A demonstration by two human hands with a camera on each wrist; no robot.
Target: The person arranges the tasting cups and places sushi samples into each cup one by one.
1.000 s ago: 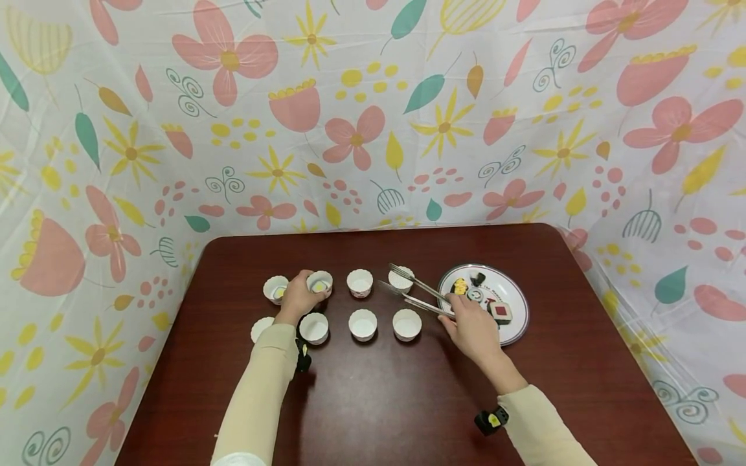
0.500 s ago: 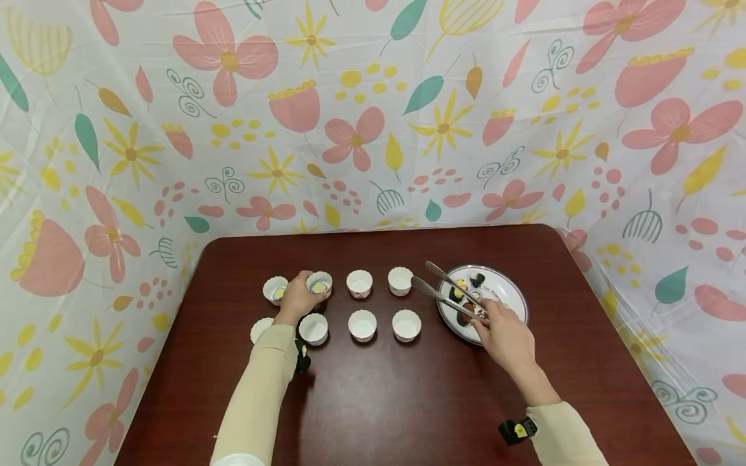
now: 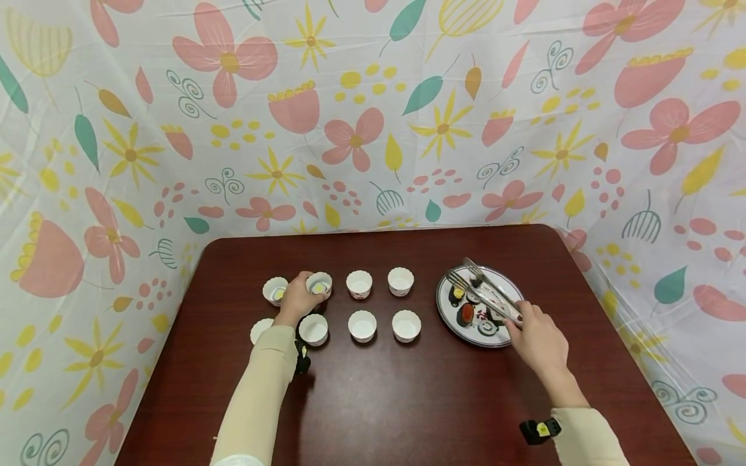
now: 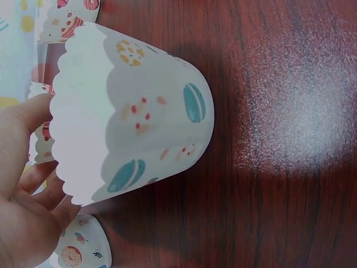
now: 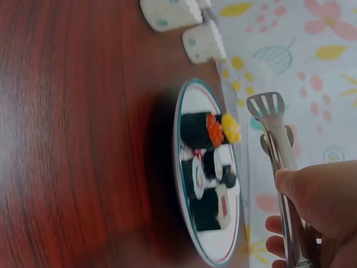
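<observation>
Left hand (image 3: 300, 296) is pinching a likely light, crushable cup (image 3: 325, 283) between fingers, right hand (image 3: 543, 342) clamping slick-looking tongs (image 5: 285, 151), best held mid-arm.

The silvery metal tongs (image 5: 282, 145) slant over the right of the head view, arms spread, tips toward upper left. Beneath them, the round white plate (image 5: 220, 243) with coloured rim lines lies flat, carrying dark-wrapped sushi pieces (image 5: 197, 131), some topped orange or yellow. Left of centre, a scalloped white cup (image 4: 139, 117), printed with teal macarons, opens upward around something yellow.
</observation>
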